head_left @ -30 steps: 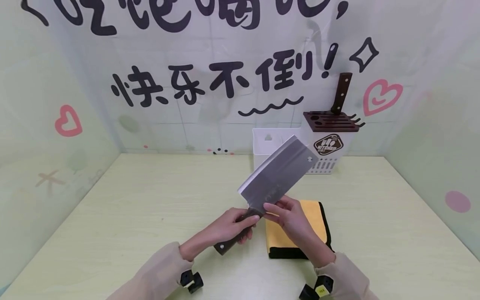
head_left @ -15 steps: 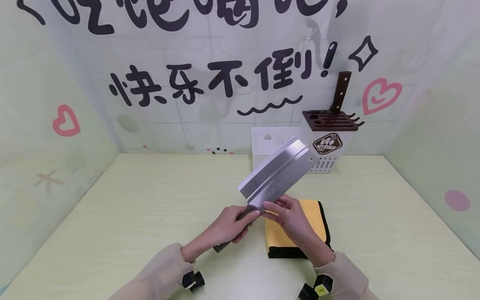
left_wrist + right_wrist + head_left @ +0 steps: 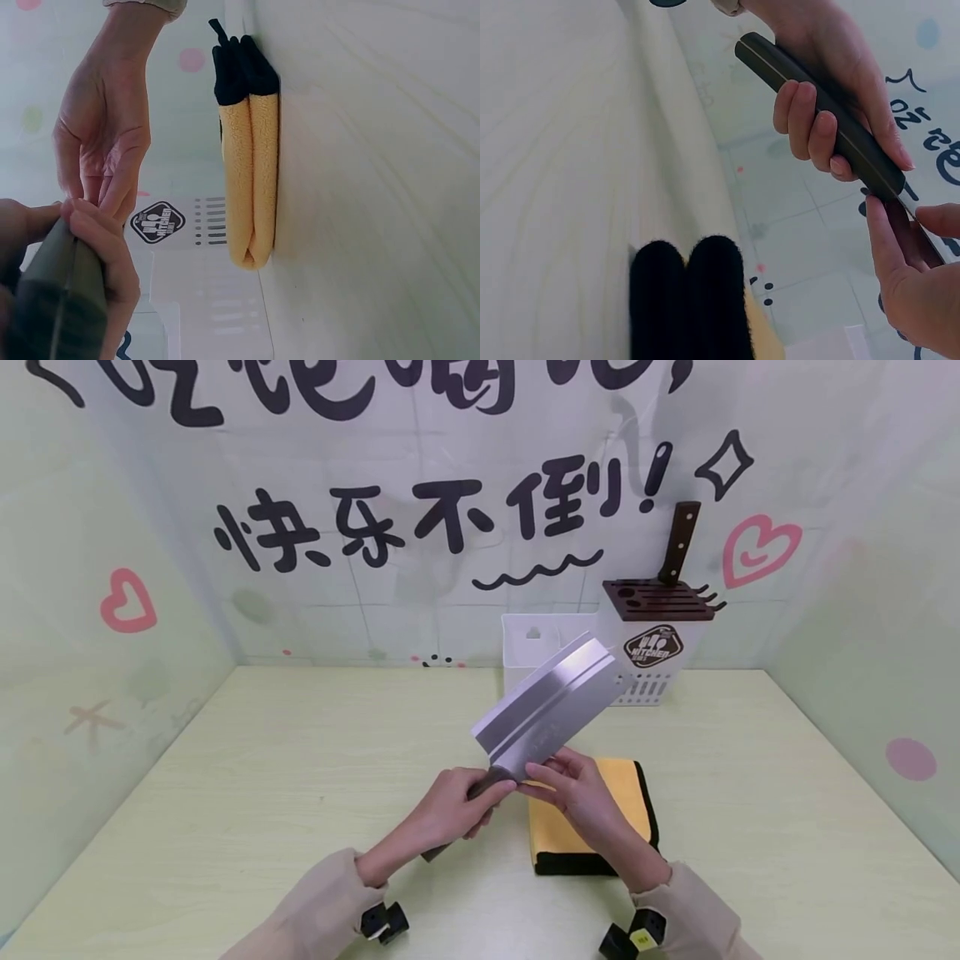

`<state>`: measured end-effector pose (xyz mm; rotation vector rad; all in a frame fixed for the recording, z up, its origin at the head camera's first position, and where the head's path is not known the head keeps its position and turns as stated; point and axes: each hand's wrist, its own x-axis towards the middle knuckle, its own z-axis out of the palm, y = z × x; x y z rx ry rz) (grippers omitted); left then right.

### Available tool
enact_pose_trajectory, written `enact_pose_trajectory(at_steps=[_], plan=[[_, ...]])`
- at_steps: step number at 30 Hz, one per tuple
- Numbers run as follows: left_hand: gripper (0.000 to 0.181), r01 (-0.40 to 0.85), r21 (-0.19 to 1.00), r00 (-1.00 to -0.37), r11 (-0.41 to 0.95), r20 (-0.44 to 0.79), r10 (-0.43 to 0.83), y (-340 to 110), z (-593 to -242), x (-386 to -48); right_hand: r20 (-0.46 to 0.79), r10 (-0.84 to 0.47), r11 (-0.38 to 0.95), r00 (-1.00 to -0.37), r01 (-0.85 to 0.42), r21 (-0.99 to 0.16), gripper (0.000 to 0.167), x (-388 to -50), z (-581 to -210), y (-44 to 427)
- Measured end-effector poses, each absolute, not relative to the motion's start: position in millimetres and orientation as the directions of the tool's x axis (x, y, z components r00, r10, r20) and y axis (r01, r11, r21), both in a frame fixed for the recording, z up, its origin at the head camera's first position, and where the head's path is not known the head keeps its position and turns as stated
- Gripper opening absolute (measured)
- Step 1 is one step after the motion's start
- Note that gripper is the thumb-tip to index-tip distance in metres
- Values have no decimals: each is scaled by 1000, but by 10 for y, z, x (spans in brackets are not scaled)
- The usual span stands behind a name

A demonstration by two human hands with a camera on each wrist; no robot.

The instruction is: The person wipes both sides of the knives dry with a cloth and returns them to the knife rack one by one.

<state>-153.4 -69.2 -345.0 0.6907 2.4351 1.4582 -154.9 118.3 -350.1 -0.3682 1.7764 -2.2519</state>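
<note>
A cleaver (image 3: 558, 706) with a wide shiny blade is held in the air above the table, its tip angled up toward the far right. My left hand (image 3: 457, 803) grips its dark handle, seen end-on as a handle (image 3: 60, 300) in the left wrist view. With thumb and fingers on opposite faces, my right hand (image 3: 581, 797) pinches the blade close to the handle. In the right wrist view, left-hand fingers (image 3: 804, 112) curl round the handle (image 3: 855, 142). Below and behind the right hand lies a folded yellow cloth (image 3: 551, 831) with black edging.
A white knife holder (image 3: 693, 639) with a slotted brown top stands at the back right, against the wall. One brown-handled knife (image 3: 680, 543) sticks up from it. A white bin (image 3: 525, 639) adjoins its left side, partly behind the cleaver. The pale tabletop (image 3: 300, 752) stretches left.
The cleaver has rolled about its length in my hands, so its bevelled face now catches the light and less of the handle shows. Both hands keep their hold; the folded cloth stays put.
</note>
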Motion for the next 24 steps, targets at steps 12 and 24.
enact_pose_trajectory(at_steps=[12, 24], plan=[[44, 253, 873, -880, 417, 29, 474, -784, -3452, -1578, 95, -463, 127, -881, -172, -977, 39, -1542, -3507, 1285], [46, 204, 873, -905, 443, -4, 425, -898, -3469, -1587, -8, -619, 706, -786, -551, -445, 56, -1328, -3514, 1494]])
